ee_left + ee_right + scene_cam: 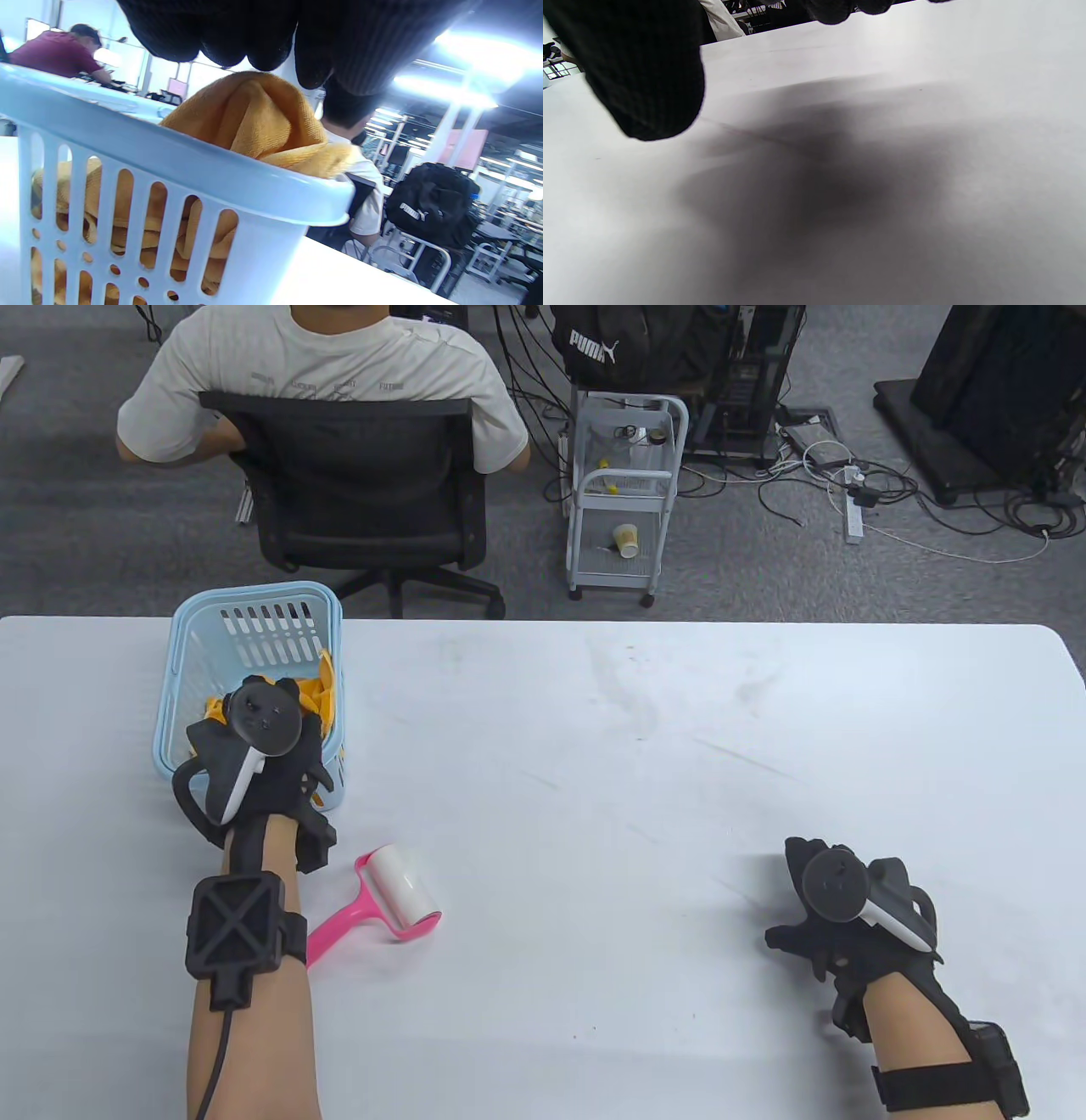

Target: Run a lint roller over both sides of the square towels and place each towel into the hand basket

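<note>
Left hand (254,755): over the light-blue hand basket (199,623) at the desk's far left edge; fingertips (263,46) just above an orange towel (254,118), grip cannot be told.
Lint roller (386,899): lying near the left forearm.
Right hand (848,916): near the desk's right front corner, fingers relaxed, holding nothing.

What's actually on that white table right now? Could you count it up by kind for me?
Light blue hand basket: 1
Pink lint roller: 1
Orange towels, bunched inside the basket: at least 1, exact number cannot be told
Gloved hands: 2, left hand over the basket, right hand on the table
Total: at least 5
</note>
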Motion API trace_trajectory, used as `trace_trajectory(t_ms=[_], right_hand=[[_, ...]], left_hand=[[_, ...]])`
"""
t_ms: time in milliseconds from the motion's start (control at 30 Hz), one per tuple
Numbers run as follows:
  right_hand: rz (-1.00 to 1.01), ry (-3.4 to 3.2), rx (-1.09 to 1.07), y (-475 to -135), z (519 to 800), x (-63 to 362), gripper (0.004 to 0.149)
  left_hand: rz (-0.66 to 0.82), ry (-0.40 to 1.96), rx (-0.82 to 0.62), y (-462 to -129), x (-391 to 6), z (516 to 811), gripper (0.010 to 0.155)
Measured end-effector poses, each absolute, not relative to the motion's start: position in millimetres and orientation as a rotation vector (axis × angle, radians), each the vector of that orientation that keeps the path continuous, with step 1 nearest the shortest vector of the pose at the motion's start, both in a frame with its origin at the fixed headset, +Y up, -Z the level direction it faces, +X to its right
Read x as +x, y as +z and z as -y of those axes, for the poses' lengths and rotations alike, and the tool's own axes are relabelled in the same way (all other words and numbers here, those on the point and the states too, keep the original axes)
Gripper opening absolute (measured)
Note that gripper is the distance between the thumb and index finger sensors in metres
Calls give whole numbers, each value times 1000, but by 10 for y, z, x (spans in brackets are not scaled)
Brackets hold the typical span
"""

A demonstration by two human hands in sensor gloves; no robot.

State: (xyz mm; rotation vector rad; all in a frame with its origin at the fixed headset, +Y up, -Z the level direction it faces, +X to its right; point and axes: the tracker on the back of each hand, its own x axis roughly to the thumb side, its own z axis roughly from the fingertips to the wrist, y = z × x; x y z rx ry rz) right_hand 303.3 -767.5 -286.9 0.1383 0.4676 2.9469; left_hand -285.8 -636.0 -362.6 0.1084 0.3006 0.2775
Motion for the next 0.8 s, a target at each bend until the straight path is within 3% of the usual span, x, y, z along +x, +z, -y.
trace_trajectory(t_ms=[300, 400, 633, 800], right_hand=[[-448, 2965, 167, -2878, 7693, 2955, 104], [-425, 2977, 176, -2877, 7687, 2929, 104], [-335, 2958, 184, -2849, 7628, 2907, 99], [-197, 2940, 263, -2805, 7218, 2691, 91]], left_hand=[[-31, 283, 177, -3019, -1968, 6151, 65], [33, 316, 193, -2855, -1663, 6258, 65], [136, 344, 77, -2621, -1139, 6839, 65], [172, 263, 46, -2598, -1014, 6989, 65]])
